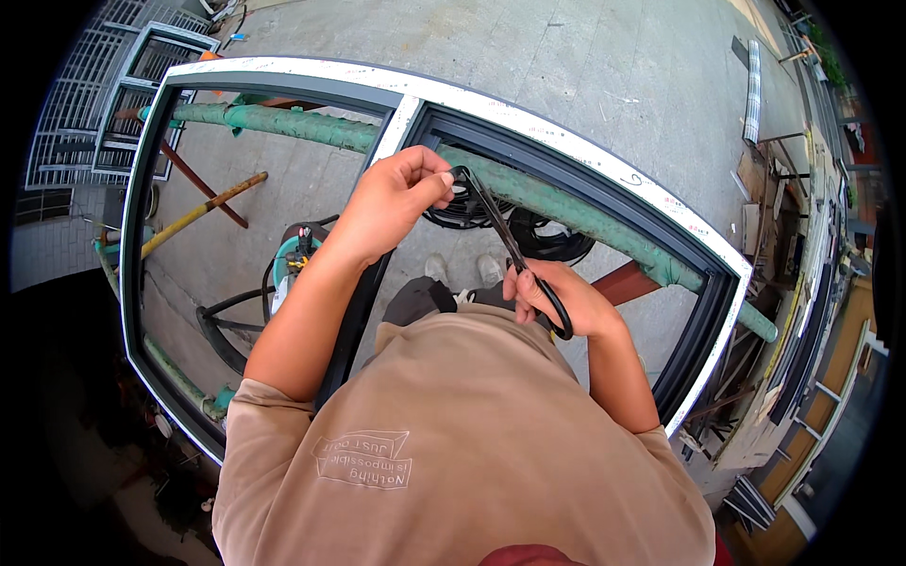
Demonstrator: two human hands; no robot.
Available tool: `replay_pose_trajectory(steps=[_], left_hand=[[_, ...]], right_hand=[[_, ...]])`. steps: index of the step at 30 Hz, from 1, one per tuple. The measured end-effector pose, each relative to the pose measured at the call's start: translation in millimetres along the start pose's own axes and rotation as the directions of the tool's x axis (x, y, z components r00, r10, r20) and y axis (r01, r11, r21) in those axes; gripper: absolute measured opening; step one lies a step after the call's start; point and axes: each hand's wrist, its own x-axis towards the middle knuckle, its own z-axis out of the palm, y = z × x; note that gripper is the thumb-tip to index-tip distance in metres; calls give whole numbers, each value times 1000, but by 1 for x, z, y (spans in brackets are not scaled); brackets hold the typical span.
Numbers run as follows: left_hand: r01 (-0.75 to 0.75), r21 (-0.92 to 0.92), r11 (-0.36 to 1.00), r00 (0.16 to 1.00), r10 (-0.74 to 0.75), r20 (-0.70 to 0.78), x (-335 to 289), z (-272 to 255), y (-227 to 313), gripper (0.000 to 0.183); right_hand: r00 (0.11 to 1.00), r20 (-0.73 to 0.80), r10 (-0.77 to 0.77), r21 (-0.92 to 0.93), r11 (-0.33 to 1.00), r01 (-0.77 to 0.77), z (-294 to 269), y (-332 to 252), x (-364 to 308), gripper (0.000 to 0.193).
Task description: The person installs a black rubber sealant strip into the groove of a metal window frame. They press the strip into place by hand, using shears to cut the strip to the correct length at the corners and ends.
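Note:
My left hand [396,193] is closed in a pinch, thumb against forefinger, on a small black strip [460,174]. Whether the strip is rubber or plastic I cannot tell. Black-handled scissors [500,224] are in my right hand [563,300], fingers through the loops. Their blades point up and left, with the tips at the strip, close to my left fingertips. Beneath both hands lies a large dark grey window frame [557,125], its outer edge covered with white printed film. A dividing bar [401,123] splits it in two, and my left hand is just beside this bar.
Green pipes [585,215] support the frame. Under its right opening, black coils [552,241] lie on the concrete floor [585,47]. A turquoise round thing with cables [288,257] shows through the left opening. Metal grilles stand far left; long profiles [812,321] lie stacked at the right.

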Motion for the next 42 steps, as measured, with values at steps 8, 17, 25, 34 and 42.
replay_pose_trajectory(steps=[8, 17, 25, 34, 42], left_hand=[[10, 212, 977, 999, -20, 49, 4, -7, 10, 10], [61, 318, 946, 991, -96, 97, -3, -5, 18, 11], [72, 403, 912, 983, -133, 124, -4, -5, 21, 10], [49, 538, 842, 986, -126, 108, -1, -2, 19, 8], [14, 509, 861, 992, -77, 103, 3, -1, 7, 13]], right_hand=[[997, 35, 68, 226, 971, -74, 32, 21, 1, 65], [999, -43, 14, 259, 966, -2, 60, 17, 34, 65], [997, -74, -5, 153, 988, 16, 60, 20, 45, 64], [995, -103, -9, 171, 985, 27, 65, 22, 47, 68], [992, -123, 5, 150, 989, 14, 62, 21, 43, 70]])
